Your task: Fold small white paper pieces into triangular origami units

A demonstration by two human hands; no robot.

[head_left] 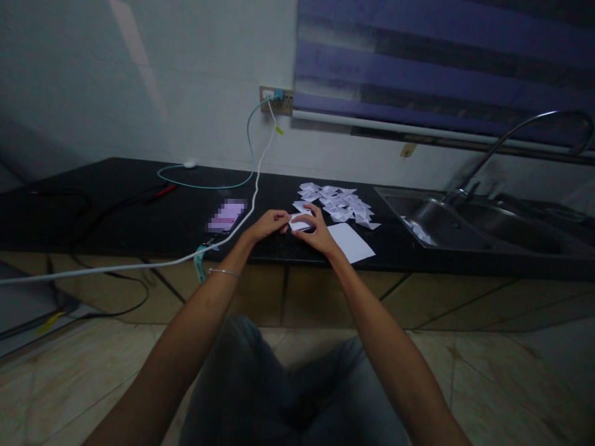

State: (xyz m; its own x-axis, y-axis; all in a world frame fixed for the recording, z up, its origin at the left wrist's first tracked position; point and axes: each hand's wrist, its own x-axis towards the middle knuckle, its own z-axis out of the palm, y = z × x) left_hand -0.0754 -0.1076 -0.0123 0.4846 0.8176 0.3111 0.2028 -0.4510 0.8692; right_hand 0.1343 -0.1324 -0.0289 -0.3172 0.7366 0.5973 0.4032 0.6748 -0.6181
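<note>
Between my two hands is a small folded piece of white paper (301,224), close to the front of the black counter. My left hand (269,224) pinches its left edge with thumb and fingertips. Curved over its right side, my right hand (320,231) grips it with thumb below and fingers above. Just right of that hand lies a flat white sheet of paper (351,242). Behind it is a spread of several folded white paper pieces (341,201), pointed in shape. The finer folds of the held piece are too small to make out.
A phone (227,215) with a teal strap (199,263) lies left on the black counter (116,204). A white cable (257,186) runs from the wall socket (276,101) across the counter and its front edge. At right is a steel sink (432,226) with a tall faucet (493,155).
</note>
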